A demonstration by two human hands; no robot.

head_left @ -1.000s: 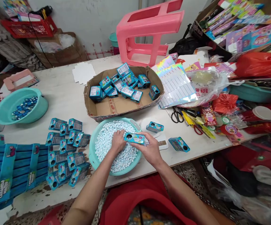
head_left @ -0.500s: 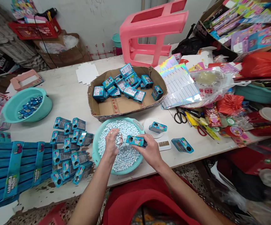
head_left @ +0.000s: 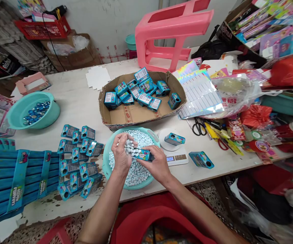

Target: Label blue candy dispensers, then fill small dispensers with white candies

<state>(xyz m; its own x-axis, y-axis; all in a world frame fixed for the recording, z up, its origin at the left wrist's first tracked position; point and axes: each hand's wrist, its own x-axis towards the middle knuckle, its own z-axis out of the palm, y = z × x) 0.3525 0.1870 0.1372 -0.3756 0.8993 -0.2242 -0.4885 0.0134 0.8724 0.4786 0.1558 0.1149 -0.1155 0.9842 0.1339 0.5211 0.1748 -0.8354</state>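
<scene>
My left hand (head_left: 121,156) is closed round a handful of small pale blue-white candies (head_left: 130,147), held against the top end of a small blue candy box (head_left: 143,155). The hole in that end is now covered by candies. My right hand (head_left: 158,163) grips the box from the right, thumb in front and fingers behind. Both hands are over a turquoise basin (head_left: 106,166) heaped with the same candies. On a white kitchen scale (head_left: 184,160), right of the basin, lies another blue box (head_left: 175,139). One more blue box (head_left: 201,159) lies beside the scale.
Behind the basin stands a cut-down carton (head_left: 118,115) with several blue boxes. Several boxes with round holes (head_left: 79,168) are grouped at left, near a turquoise bowl (head_left: 52,113) of shiny blue pieces. Scissors (head_left: 199,128), label sheets (head_left: 202,98) and a pink stool (head_left: 159,32) are beyond.
My left hand has come up to the box with its candies, and they now meet at its hole. The box has tilted slightly. The scale's display is now lit, and the view has shifted.
</scene>
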